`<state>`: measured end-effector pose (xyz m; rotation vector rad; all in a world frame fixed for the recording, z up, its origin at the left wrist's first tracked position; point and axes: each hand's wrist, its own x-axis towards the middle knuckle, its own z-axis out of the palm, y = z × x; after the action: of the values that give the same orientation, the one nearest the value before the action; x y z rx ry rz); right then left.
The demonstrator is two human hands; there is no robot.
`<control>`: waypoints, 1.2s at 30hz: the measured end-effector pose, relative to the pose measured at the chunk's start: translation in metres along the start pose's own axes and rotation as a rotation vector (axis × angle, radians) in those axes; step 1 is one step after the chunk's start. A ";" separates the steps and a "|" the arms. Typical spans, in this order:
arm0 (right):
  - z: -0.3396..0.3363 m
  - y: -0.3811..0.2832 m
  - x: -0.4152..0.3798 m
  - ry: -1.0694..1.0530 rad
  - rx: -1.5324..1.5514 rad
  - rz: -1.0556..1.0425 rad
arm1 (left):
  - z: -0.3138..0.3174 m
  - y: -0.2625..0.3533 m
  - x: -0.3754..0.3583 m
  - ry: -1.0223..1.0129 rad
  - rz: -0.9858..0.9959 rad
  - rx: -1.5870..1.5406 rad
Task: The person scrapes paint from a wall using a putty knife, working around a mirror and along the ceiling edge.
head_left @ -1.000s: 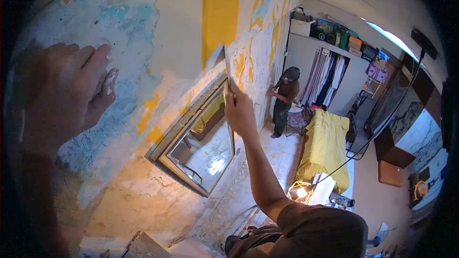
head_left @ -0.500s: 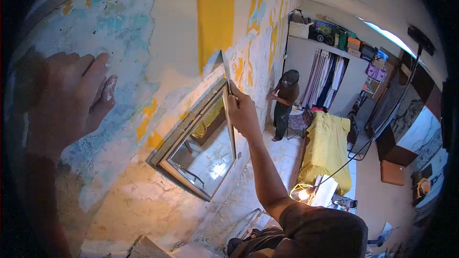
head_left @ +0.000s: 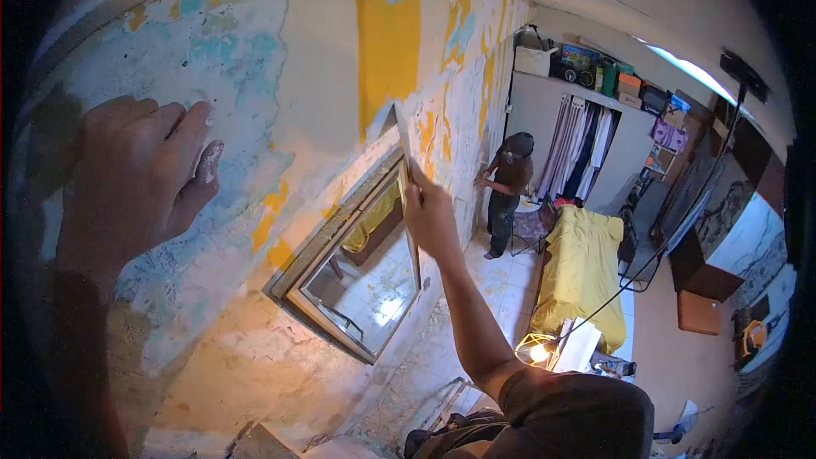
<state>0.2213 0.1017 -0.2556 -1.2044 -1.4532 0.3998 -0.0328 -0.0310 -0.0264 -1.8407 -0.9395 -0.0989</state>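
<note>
My left hand (head_left: 140, 174) is raised in front of the blue and white patched wall (head_left: 229, 76), its fingers curled; whether they hold anything is hidden. White residue marks its thumb. My right hand (head_left: 429, 217) grips a flat scraper (head_left: 401, 132), whose wide blade lies against the wall just under a yellow painted strip (head_left: 388, 42). Directly below the blade, a wood-framed mirror or window pane (head_left: 361, 263) is set in the wall at a tilt in this view, showing a tiled floor and yellow cloth.
Another person (head_left: 510, 183) stands by the far wall, hands near it. A yellow-covered bed or table (head_left: 578, 263) is at right, with a lit caged lamp (head_left: 537, 351) at its near end. Behind are a wardrobe (head_left: 535, 89) topped with boxes and a brown stool (head_left: 699, 312).
The view has shifted slightly, so the wall and frame sit a little lower and to the right. The other person's hands have moved nearer the wall. My grip on the scraper is unchanged.
</note>
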 end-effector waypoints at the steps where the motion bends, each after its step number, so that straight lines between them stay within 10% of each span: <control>1: -0.001 0.000 0.002 0.001 0.001 -0.008 | -0.002 0.002 0.002 0.043 0.025 0.002; 36: 0.020 -0.014 -0.070 -0.077 0.166 -0.164 | 0.001 -0.005 -0.002 0.102 0.112 0.047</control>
<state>0.1850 0.0454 -0.2875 -0.9397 -1.5410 0.4485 -0.0380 -0.0303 -0.0242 -1.8229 -0.7609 -0.0999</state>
